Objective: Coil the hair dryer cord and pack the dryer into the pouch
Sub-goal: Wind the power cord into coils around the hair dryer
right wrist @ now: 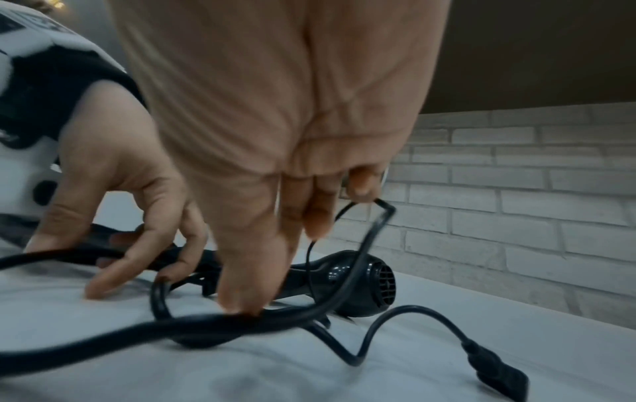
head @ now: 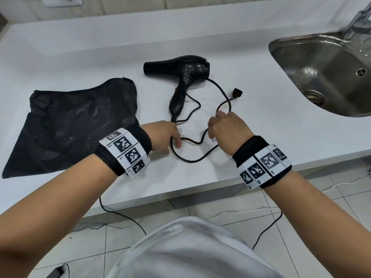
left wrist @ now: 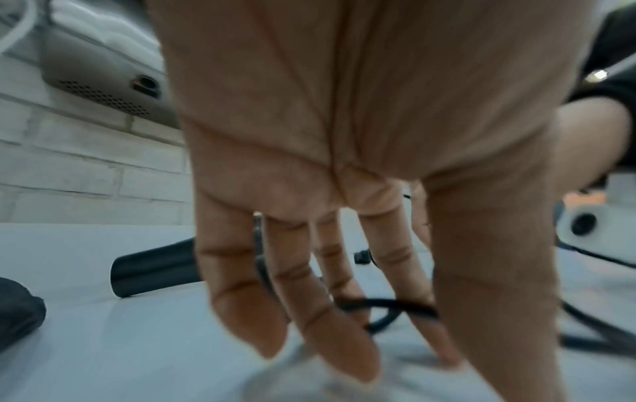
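The black hair dryer [head: 180, 77] lies on its side on the white counter [head: 80, 53], nozzle pointing left. Its black cord [head: 192, 160] sprawls in loose loops toward me, and the plug [head: 236, 93] lies to the dryer's right. My left hand [head: 174, 137] rests on the cord just below the handle's base, its fingers [left wrist: 309, 312] straight and pointing down at the counter. To the right, my right hand [head: 218, 121] holds a raised loop of cord [right wrist: 375, 225] in its curled fingers [right wrist: 320, 215]. The black pouch [head: 70, 121] lies flat at the left.
A steel sink [head: 321, 77] with a faucet [head: 359, 19] is set into the counter at the right. The counter's front edge runs just below my wrists. A thin cable [head: 120, 215] trails over the tiled floor below. A brick wall backs the counter.
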`<state>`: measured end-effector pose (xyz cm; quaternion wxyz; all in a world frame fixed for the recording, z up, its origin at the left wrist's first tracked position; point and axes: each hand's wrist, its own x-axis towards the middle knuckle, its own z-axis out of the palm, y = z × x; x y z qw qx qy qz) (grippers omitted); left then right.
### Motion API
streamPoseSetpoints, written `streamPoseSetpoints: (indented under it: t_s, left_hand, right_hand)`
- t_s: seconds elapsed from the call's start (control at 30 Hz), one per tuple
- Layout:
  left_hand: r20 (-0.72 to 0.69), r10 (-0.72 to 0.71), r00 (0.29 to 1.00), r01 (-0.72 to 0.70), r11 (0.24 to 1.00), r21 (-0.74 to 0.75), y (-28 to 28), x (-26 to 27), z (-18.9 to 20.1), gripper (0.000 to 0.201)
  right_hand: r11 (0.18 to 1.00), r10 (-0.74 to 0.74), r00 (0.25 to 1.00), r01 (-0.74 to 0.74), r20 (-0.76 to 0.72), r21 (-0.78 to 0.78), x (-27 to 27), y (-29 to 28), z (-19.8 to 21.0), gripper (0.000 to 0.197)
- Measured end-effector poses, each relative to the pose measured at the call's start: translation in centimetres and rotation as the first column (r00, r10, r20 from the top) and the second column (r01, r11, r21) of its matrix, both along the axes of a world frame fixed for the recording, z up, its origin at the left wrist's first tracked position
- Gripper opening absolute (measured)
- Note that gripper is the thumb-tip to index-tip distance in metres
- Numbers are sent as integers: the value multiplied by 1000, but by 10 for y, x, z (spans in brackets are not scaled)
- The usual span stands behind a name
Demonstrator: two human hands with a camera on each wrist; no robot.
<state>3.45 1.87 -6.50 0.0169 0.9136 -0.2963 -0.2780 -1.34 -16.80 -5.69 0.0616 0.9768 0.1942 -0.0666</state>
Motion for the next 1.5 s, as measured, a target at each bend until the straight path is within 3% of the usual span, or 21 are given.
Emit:
streamPoseSetpoints:
  t_s: [0.13,0.23,0.37,0.4,0.47,0.53,0.57,0.63,0.7,0.77,0.83,0.93,1.07,1.13,1.2,1.3,1.5]
  left_hand:
    - [75,-17,997,21,998,-60,-2,-5,-9,12]
    - [6,120,993,-113,951,-289,4,4,0,12]
    - [-95,282,955,-288,793,-537,3,10,13,9]
    - [-118,310,943,-320,755,-572,1,10,15,4]
    - [-197,382,903,-415,651,-636,-1,13,16,15]
    - [-253,516,818,-528,500,-687,0,18,14,30]
    - [-209,596,775,-554,484,-677,2,20,13,33]
    - [-87,675,732,-608,590,-532,2,22,11,40]
    - [-251,634,731,-675,623,-395,-3,20,7,39]
    - [-487,560,671,-738,564,-369,-13,15,6,30]
    - [-586,500,637,-764,514,-391,-20,13,4,28]
    - [-628,438,643,-763,434,-479,-26,12,1,23]
    - [-722,412,556,-825,165,-541,-21,16,13,32]
    - [-722,414,554,-814,89,-574,-15,22,26,32]
    - [-691,420,589,-784,89,-614,-6,28,43,33]
    - [-589,484,647,-727,159,-668,7,37,63,34]
    - [-535,572,621,-738,197,-646,38,53,78,37]
  right_hand:
    - [991,108,984,-118,-143,-68,-1,7,-3,20]
    - [990,134,962,-139,-239,-4,-4,8,-3,42]
    - [955,127,902,0,-412,295,-4,11,-1,35]
    - [924,133,884,52,-447,378,-2,11,-1,26]
    - [838,135,886,137,-444,528,1,10,-3,15]
    - [746,99,914,193,-393,638,2,9,-2,22]
    - [692,81,928,211,-364,690,3,9,0,27]
    - [589,61,944,227,-323,775,4,7,2,35]
    - [515,61,947,239,-314,823,7,6,4,38]
    - [486,59,949,245,-311,839,10,4,5,38]
    - [487,51,949,249,-311,837,13,1,7,36]
    - [514,36,946,260,-323,817,14,-1,8,35]
    - [608,-14,943,272,-333,746,17,-6,7,31]
    - [647,-41,936,292,-351,704,17,-9,6,26]
    - [719,-82,928,308,-364,624,18,-11,3,26]
    - [808,-170,911,347,-376,476,21,-14,-4,29]
    - [846,-316,879,432,-358,313,23,-28,-6,27]
